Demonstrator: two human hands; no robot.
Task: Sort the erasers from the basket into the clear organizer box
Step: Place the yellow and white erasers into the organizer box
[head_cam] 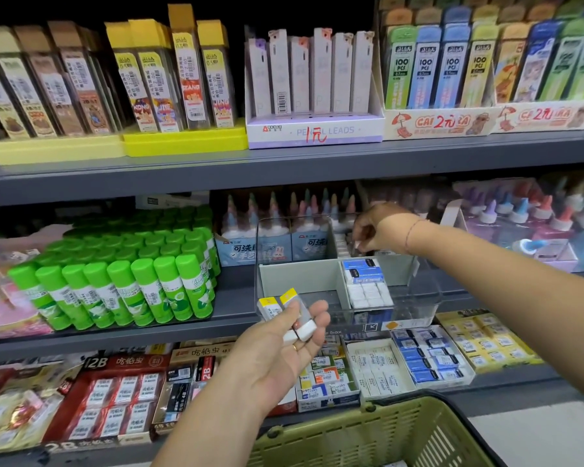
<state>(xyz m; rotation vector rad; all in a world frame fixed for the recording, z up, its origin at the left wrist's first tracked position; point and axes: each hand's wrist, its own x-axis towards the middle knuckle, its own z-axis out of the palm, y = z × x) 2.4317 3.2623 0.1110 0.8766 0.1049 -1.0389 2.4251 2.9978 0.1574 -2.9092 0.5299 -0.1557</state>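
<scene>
My left hand is raised palm up in front of the clear organizer box and holds two white erasers with yellow sleeves between thumb and fingers. My right hand reaches into the box's back right compartment, fingers curled down; what they hold is hidden. The front right compartment holds blue-sleeved erasers and several small white erasers. The front left compartment looks bare. An olive green basket sits low in the foreground, with only its rim and mesh wall showing.
The box stands on the middle grey shelf beside green glue sticks and glue bottles. Below lie trays of boxed erasers. Pencil lead packs fill the top shelf.
</scene>
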